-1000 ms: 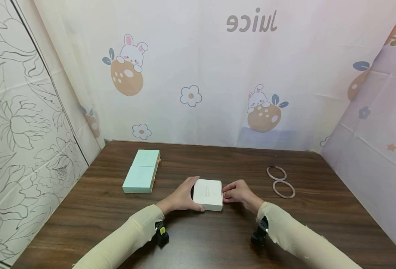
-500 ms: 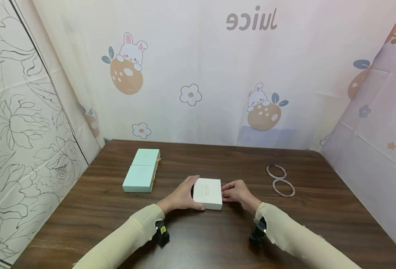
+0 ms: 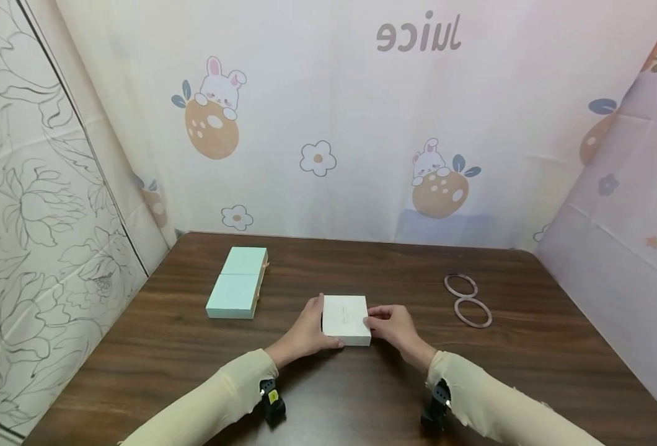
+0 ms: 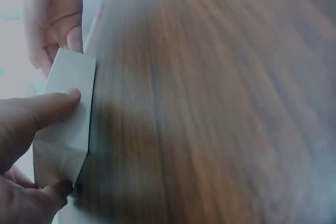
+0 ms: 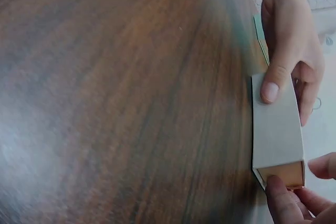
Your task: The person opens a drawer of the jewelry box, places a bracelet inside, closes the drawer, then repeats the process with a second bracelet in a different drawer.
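A small white box (image 3: pixel 344 317) with faint lettering on its lid lies flat at the middle of the table. My left hand (image 3: pixel 304 331) grips its left part, with the thumb along the near side (image 4: pixel 73 72) and the other fingers round the left and far sides. At the box's right end is my right hand (image 3: pixel 394 327), its fingers curled against that end. In the right wrist view, a tan inner part (image 5: pixel 287 171) shows in the end of the box, with right fingertips touching it. What the right fingers pinch there is partly hidden.
Two mint-green boxes (image 3: pixel 233 291) lie end to end on the left of the brown table (image 3: pixel 328 396), with small tabs on their right side. Two pale rings (image 3: pixel 471 313) lie on the right. A printed curtain (image 3: pixel 317 111) hangs behind the table.
The right thumb has come up onto the box's upper right edge, while the fingers stay at that end. The left hand keeps its grip with a slight shift, and the box stays nearly in place.
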Demonstrator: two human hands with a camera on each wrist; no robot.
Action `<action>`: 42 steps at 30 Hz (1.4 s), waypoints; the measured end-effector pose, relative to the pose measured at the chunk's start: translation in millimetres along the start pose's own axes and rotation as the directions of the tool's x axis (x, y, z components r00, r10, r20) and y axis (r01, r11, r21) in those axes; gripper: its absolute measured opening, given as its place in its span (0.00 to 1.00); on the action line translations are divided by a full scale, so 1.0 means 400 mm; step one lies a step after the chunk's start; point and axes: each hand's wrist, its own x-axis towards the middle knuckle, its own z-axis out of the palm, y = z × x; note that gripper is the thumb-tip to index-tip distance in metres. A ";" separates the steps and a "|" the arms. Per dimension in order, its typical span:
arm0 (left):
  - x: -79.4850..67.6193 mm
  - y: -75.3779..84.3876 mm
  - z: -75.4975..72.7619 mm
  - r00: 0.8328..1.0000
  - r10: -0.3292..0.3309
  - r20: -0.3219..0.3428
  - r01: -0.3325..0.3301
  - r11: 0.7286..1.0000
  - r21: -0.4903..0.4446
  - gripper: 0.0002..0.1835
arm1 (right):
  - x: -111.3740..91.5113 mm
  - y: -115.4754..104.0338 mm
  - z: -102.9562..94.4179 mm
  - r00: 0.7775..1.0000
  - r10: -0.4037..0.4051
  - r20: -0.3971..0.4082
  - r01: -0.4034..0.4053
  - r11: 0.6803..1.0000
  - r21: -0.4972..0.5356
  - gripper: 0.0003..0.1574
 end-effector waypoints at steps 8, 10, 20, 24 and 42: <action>0.011 0.016 0.001 0.999 -0.025 -0.044 0.026 0.999 0.023 0.57 | 0.012 -0.008 -0.004 1.000 0.019 -0.015 -0.019 1.000 -0.024 0.14; 0.017 0.017 0.002 0.998 -0.029 -0.059 0.030 0.999 0.022 0.57 | 0.018 -0.012 -0.007 1.000 0.026 -0.014 -0.026 0.999 -0.032 0.14; 0.067 0.018 -0.008 0.996 -0.045 -0.075 0.046 0.999 0.011 0.54 | 0.063 -0.033 -0.022 0.999 0.036 -0.017 -0.037 0.998 -0.045 0.15; 0.093 0.007 -0.013 0.995 -0.025 -0.100 0.028 0.999 0.028 0.49 | 0.089 -0.044 -0.021 0.999 0.037 -0.034 -0.039 0.997 -0.072 0.15; 0.248 0.008 -0.030 0.990 -0.040 -0.135 0.044 0.999 0.024 0.48 | 0.230 -0.089 -0.044 0.992 0.012 -0.127 -0.036 0.982 -0.185 0.17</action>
